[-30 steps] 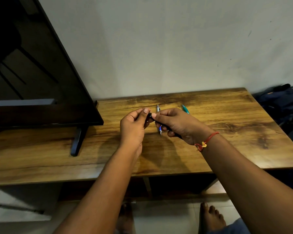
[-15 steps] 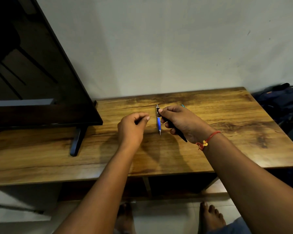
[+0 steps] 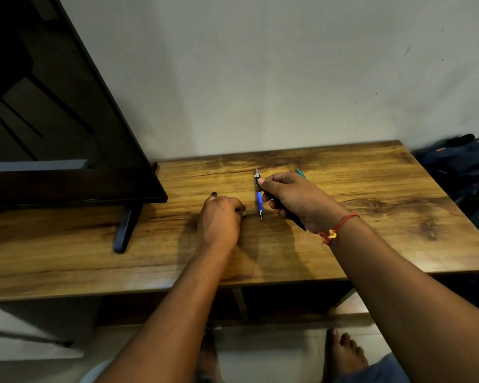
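Against a pale wall a wooden desk (image 3: pixel 371 244) is standing, and a blue pen (image 3: pixel 259 201) is lying near its middle with its point toward the person. Just to the left of the blue pen, the left hand (image 3: pixel 220 222) is resting low on the desk with its fingers curled under. A small dark cap (image 3: pixel 214 194) is showing at the far fingertip, and I cannot tell whether the fingers are pinching the cap or only touching it. Just to the right of the blue pen, the right hand (image 3: pixel 291 199) is gripping a black pen (image 3: pixel 296 223) in a narrow hold. Thumb and forefinger are closing near the pen's upper end, and its lower end is sticking out under the palm. A teal pen (image 3: pixel 300 172) is peeking out behind this hand, further right of the blue pen.

It seems the person is putting the cap down and is getting the black pen ready. To do this well, the cap should be going flat on the wood, a little apart from the blue pen, so that it is not rolling and not pushing the pen. The right hand should be holding the black pen above the blue pen, not knocking it.

As for containers, only a dark backpack (image 3: pixel 465 167) is lying far right of the blue pen, beyond the desk. What is inside it is not showing. Far left of the blue pen, a dark television (image 3: pixel 67 134) is standing on its foot.
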